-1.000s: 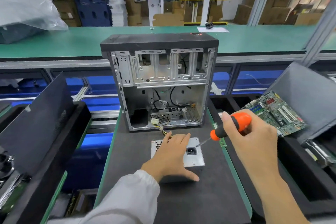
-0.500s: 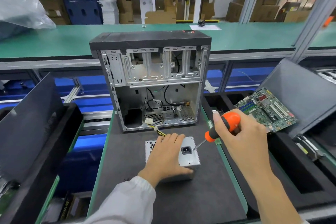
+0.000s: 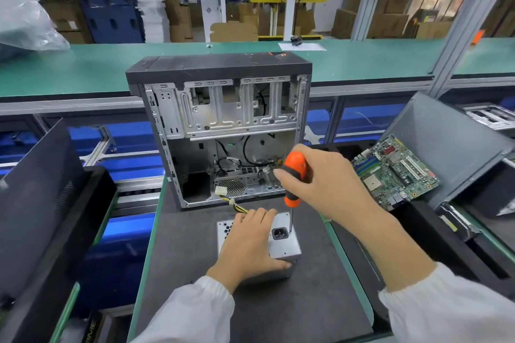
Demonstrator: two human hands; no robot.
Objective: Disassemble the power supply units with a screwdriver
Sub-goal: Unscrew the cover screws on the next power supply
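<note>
The left hand [image 3: 248, 245] lies over the power supply unit [image 3: 284, 245], fingers and thumb curled round its edges, gripping it on the dark mat [image 3: 278, 309] of the near workbench. The right hand [image 3: 326, 184] grasps the orange-handled screwdriver [image 3: 294, 175] upright, its tip down beside the unit's power socket [image 3: 279, 233]. Just beyond, an open computer case [image 3: 223, 131] stands on the same mat, yellow-black wires [image 3: 237, 206] trailing toward the unit. To the right a green motherboard [image 3: 395, 172] leans in a grey bin [image 3: 451, 142]. A green conveyor [image 3: 83, 64] runs across farther back; cardboard boxes [image 3: 390, 8] and blue crates [image 3: 111, 17] fill the far room.
</note>
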